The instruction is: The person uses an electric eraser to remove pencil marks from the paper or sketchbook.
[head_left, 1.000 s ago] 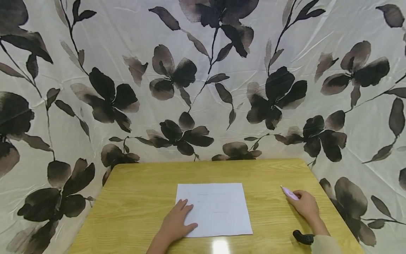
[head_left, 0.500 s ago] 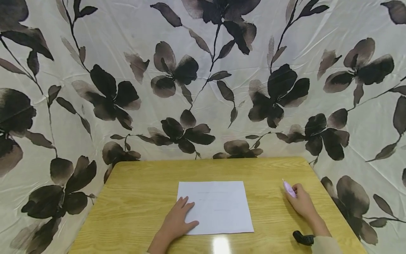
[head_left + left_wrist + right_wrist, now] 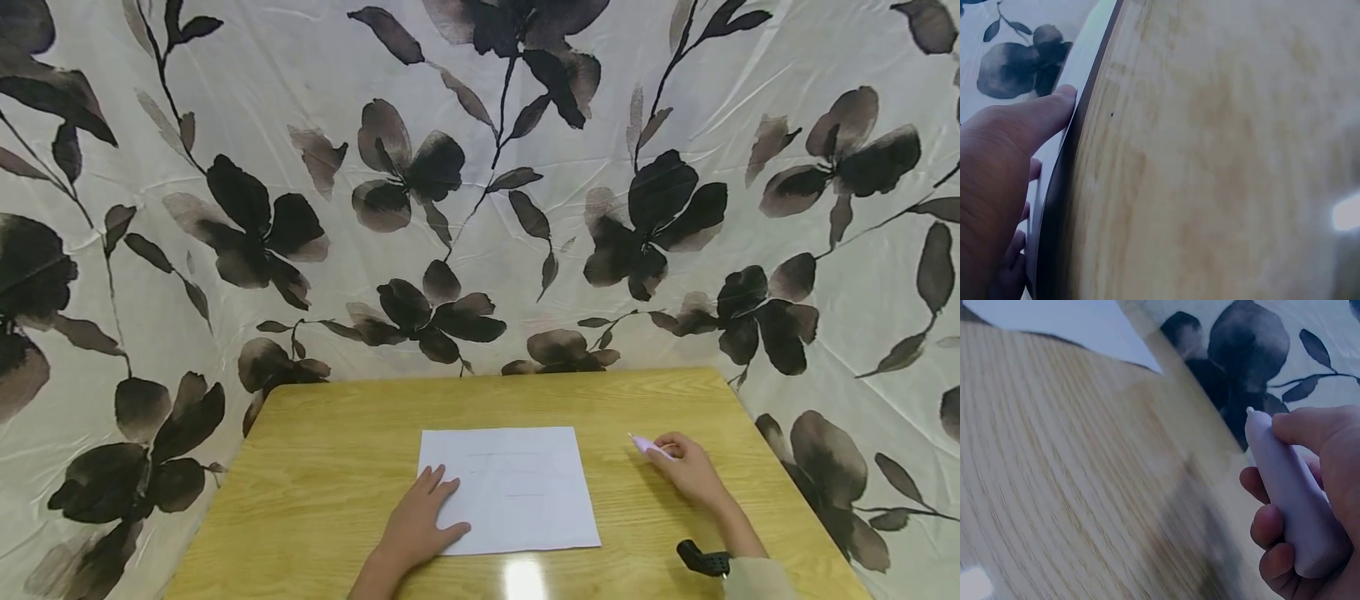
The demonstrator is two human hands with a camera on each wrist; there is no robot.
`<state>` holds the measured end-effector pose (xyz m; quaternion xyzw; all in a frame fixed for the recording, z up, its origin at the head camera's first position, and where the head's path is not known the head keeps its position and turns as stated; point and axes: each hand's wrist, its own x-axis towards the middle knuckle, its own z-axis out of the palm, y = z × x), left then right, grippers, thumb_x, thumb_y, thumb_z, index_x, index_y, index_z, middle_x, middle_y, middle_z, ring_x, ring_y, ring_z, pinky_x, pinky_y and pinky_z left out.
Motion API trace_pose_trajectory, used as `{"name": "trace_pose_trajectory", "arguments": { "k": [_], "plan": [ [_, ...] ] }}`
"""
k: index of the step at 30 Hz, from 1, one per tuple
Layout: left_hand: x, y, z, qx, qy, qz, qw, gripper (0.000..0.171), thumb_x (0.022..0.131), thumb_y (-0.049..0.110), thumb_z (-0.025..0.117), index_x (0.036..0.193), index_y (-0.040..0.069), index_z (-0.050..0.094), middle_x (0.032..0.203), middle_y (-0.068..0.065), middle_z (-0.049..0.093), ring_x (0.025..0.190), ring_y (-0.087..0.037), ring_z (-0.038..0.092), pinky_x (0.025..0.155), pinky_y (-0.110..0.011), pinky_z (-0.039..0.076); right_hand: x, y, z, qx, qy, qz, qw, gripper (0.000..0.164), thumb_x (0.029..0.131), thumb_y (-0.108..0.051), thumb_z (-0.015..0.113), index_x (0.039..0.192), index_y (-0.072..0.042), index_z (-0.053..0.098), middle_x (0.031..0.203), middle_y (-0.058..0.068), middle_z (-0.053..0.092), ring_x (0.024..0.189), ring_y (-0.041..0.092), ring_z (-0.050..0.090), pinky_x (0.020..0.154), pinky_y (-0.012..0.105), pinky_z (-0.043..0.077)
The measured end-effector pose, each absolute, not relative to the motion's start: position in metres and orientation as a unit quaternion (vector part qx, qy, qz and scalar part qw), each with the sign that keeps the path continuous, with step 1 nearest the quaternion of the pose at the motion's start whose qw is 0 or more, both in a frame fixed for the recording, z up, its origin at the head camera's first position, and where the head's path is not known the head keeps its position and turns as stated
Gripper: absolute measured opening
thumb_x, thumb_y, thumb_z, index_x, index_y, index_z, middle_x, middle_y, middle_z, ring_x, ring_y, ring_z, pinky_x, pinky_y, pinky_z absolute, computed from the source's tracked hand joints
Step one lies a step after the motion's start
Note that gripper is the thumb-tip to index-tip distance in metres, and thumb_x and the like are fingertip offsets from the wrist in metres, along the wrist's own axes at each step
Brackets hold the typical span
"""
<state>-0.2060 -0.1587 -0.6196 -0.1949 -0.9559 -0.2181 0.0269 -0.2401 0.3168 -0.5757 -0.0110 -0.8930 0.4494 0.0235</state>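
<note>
A white sheet of paper (image 3: 525, 500) with a few faint lines lies on the table, and my left hand (image 3: 420, 521) rests on its left side with the fingers spread. In the left wrist view, the thumb (image 3: 1047, 115) lies at the edge of the sheet. To the right of the paper, my right hand (image 3: 690, 471) holds a chunky lavender pen-shaped tool (image 3: 1294, 500) above the table. Its narrow tip points away from the palm. The thumb presses along its upper side and the other fingers curl round it.
The yellow wooden table (image 3: 337, 467) has its back edge near a floral cloth (image 3: 480, 208) hung behind and at the sides. A black wrist device (image 3: 702, 558) sits at my right wrist. A bright light reflection shows at the table's front.
My right hand has moved left toward the paper with the lavender tool, whose tip now points more to the left. The left hand and the sheet stay in place.
</note>
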Motion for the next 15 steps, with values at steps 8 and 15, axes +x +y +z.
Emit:
{"name": "trace_pose_trajectory", "arguments": {
  "k": [8, 15],
  "plan": [
    [-0.206, -0.161, -0.623, -0.199, -0.954, -0.221, 0.045, 0.072, 0.083, 0.064, 0.062, 0.135, 0.016, 0.058, 0.149, -0.014, 0.041, 0.139, -0.038, 0.030, 0.108, -0.055, 0.033, -0.240, 0.299, -0.579, -0.006, -0.855, 0.517, 0.032, 0.028, 0.085, -0.019, 0.077, 0.105, -0.002, 0.068, 0.082, 0.007, 0.066, 0.058, 0.011, 0.052, 0.047, 0.024, 0.047],
    [-0.204, -0.161, -0.628, -0.202, -0.952, -0.226, 0.053, 0.072, 0.083, 0.066, 0.061, 0.135, 0.016, 0.059, 0.148, -0.015, 0.042, 0.138, -0.039, 0.031, 0.108, -0.056, 0.033, -0.237, 0.279, -0.581, -0.007, -0.838, 0.545, 0.027, 0.029, 0.079, -0.019, 0.082, 0.101, -0.002, 0.072, 0.088, 0.008, 0.069, 0.075, 0.017, 0.060, 0.057, 0.027, 0.053]
  ]
}}
